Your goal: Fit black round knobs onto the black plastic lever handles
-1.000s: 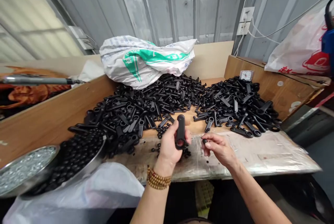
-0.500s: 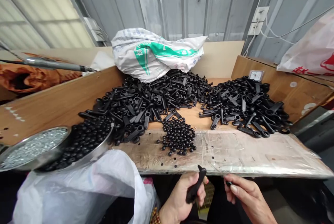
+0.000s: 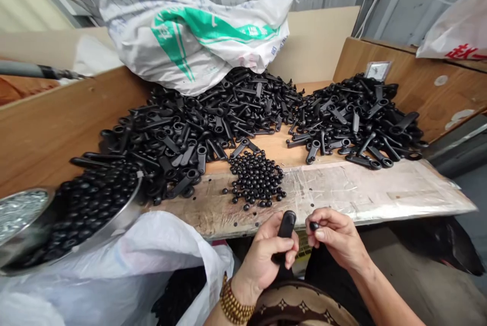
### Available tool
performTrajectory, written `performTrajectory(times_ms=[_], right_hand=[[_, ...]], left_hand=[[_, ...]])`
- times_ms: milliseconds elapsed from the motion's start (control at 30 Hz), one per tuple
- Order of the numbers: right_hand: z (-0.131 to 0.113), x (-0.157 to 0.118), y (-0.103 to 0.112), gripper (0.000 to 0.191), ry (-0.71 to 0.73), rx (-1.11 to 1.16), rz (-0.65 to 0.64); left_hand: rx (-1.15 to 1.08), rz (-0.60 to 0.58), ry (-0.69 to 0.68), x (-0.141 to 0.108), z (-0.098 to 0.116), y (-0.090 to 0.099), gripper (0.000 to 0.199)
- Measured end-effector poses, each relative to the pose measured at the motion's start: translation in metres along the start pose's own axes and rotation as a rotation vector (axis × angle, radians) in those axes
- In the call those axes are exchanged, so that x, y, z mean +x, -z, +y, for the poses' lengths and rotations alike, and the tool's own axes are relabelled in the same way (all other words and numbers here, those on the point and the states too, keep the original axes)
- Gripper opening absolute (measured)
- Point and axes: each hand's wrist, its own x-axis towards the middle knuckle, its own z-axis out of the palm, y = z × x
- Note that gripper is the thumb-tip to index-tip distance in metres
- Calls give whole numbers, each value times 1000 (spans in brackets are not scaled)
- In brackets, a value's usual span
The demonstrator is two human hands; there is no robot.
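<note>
My left hand (image 3: 262,250) is closed round a black crank handle (image 3: 286,224), thumb laid across it, with the rounded end pointing up. Just to the right, the fingertips of my right hand (image 3: 337,237) pinch a small black ball knob (image 3: 314,226). The two hands are apart, in front of the bench edge. Beyond them a small heap of black ball knobs (image 3: 256,179) lies on the tape-covered front strip (image 3: 342,189). Behind it are two large piles of black crank handles, one to the left (image 3: 213,123) and another to the right (image 3: 353,118).
At the left stand a metal bowl (image 3: 129,214) of black knobs and a bowl of small shiny metal parts (image 3: 23,209). An open white bag (image 3: 152,245) hangs below them. A white and green sack (image 3: 190,32) rests on the left pile. Wooden boards (image 3: 411,77) wall the sides.
The crank handle in my left hand has turned, so its rounded end now faces up instead of the pointed tip. Both hands have risen in the view, which has shifted closer and lower.
</note>
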Motion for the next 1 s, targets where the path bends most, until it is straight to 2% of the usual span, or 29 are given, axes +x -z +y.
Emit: performTrajectory(times_ms=[100, 167, 233, 400, 500, 767, 900, 1000], right_hand=[[3, 0, -3, 18, 23, 37, 44], [5, -1, -4, 20, 32, 56, 64], [5, -2, -5, 22, 34, 63, 74], [1, -5, -10, 24, 19, 75, 135], [0, -6, -12, 21, 20, 75, 159], [4, -7, -12, 21, 53, 93, 170], [4, -8, -14, 19, 47, 121, 187], [7, -9, -15, 20, 36, 131, 215]], left_hand=[[74, 130, -26, 1, 1, -7, 28], [129, 188, -60, 2, -1, -12, 33], [176, 226, -95, 3, -5, -16, 30], [413, 339, -205, 4, -14, -12, 40], [528, 356, -223, 6, -17, -10, 43], [647, 417, -296, 9, -22, -17, 42], [893, 437, -354, 6, -29, -17, 43], [1111, 424, -486, 4, -35, -13, 41]])
